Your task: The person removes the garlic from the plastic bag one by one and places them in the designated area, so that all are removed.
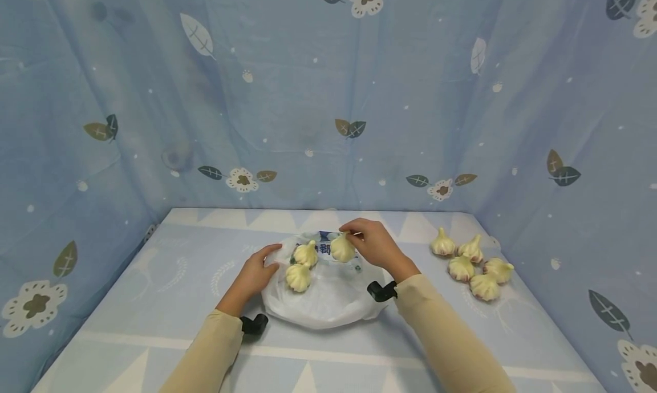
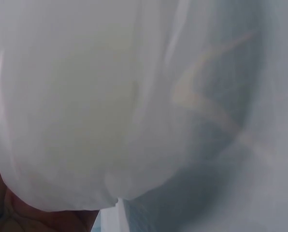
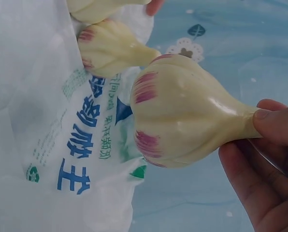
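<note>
My right hand (image 1: 373, 242) pinches a garlic bulb (image 3: 182, 111) by its stem, fingertips and thumb together, above the far part of a white plastic bag (image 1: 328, 302). The bulb is cream with purple streaks. At the bag's left side, my left hand (image 1: 255, 274) grips its edge, thumb and fingers around it; in the left wrist view the bag hides most of that hand. Two more garlic bulbs (image 1: 299, 278) sit close together at the bag, near the left fingers. Whether they lie in it or on it I cannot tell. Blue and green print (image 3: 79, 140) shows on the bag.
Several garlic bulbs (image 1: 472, 262) lie grouped on the right side of the table, beyond the right forearm. The table (image 1: 169, 302) has a pale blue patterned cover. Blue printed curtains (image 1: 308, 96) hang behind it and at both sides.
</note>
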The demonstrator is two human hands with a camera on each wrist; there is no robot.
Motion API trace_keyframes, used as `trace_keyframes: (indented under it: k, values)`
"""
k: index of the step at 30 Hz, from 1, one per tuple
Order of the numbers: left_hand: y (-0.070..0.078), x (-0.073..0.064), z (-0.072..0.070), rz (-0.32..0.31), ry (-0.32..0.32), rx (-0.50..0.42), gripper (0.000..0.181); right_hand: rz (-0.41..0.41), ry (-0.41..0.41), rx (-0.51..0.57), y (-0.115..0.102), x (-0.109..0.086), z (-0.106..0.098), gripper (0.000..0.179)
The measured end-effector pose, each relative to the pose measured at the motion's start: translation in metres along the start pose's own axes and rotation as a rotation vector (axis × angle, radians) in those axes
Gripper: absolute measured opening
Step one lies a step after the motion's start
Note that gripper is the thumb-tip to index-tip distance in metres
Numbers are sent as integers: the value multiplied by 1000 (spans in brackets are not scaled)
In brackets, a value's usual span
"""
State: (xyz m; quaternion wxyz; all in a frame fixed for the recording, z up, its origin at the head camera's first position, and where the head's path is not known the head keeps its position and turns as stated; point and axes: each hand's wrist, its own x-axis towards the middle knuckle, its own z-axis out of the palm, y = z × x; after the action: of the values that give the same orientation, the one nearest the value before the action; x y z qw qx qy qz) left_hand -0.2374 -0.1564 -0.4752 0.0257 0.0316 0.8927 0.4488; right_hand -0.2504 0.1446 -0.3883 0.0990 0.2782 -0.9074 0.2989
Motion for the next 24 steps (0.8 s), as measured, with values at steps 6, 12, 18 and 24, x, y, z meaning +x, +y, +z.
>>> trace_keyframes:
  k: [6,12,18,24]
  values:
    - [0,1,-1,-1,2,-9,51,-23,29,-20,2,-8,-9,24]
    - [-2,1,0,-7,3,-3,51,-23,80,-24,6,-21,-20,23]
    - [-2,2,-1,-9,7,7,51,-39,136,-41,12,-35,-31,22]
    - [1,4,0,-12,6,11,52,-54,174,-60,20,-49,-43,22]
